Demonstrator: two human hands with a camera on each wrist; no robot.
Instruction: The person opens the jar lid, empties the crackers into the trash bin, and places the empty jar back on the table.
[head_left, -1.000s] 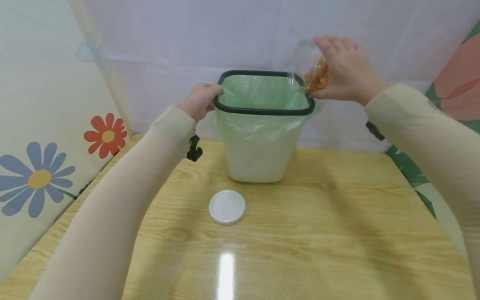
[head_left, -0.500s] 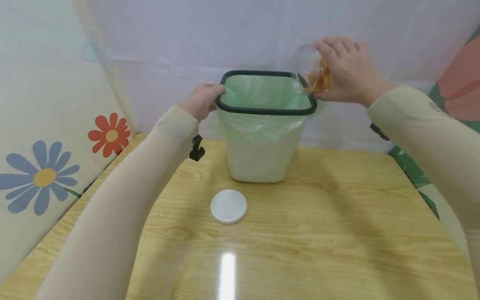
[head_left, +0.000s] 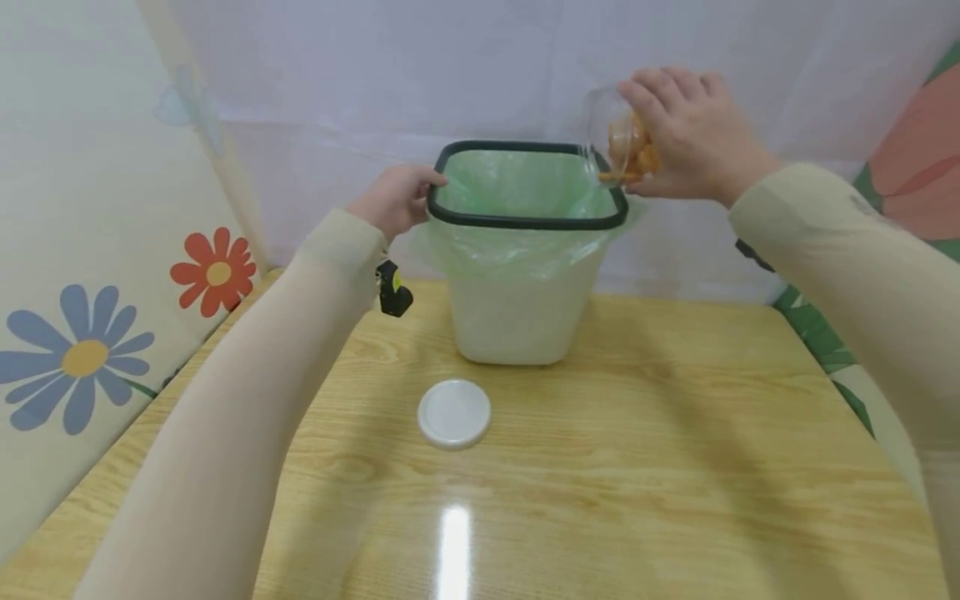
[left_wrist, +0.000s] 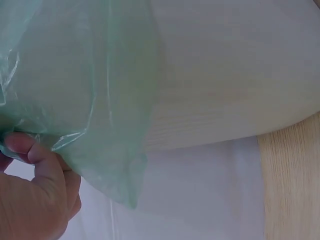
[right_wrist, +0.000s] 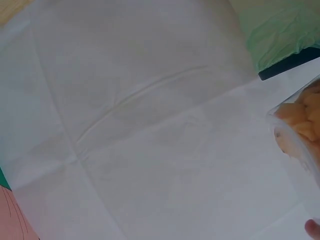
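A white trash bin (head_left: 517, 312) with a black rim (head_left: 525, 222) stands upright, lined with a green plastic bag (head_left: 525, 250) folded over its edge. My left hand (head_left: 397, 200) grips the rim at its left side, pinching the bag in the left wrist view (left_wrist: 105, 115). Over the right rim, my right hand (head_left: 693, 133) holds a clear jar (head_left: 600, 125) by its base. The jar lies tipped on its side, mouth towards the bin. Orange pieces (head_left: 633, 150) are inside it, also seen in the right wrist view. A round white lid (head_left: 454, 414) lies on the table.
The wooden table (head_left: 600, 483) runs under the bin and lid. A white cloth (head_left: 375, 75) hangs behind, and flower-patterned cloth (head_left: 82, 208) borders the left and right sides. A black wrist camera (head_left: 393, 287) sits below my left sleeve.
The orange pieces have shifted inside the jar, some lying nearer its mouth. My right hand has barely moved. The left hand keeps its grip on the rim, and the bin and lid stay put.
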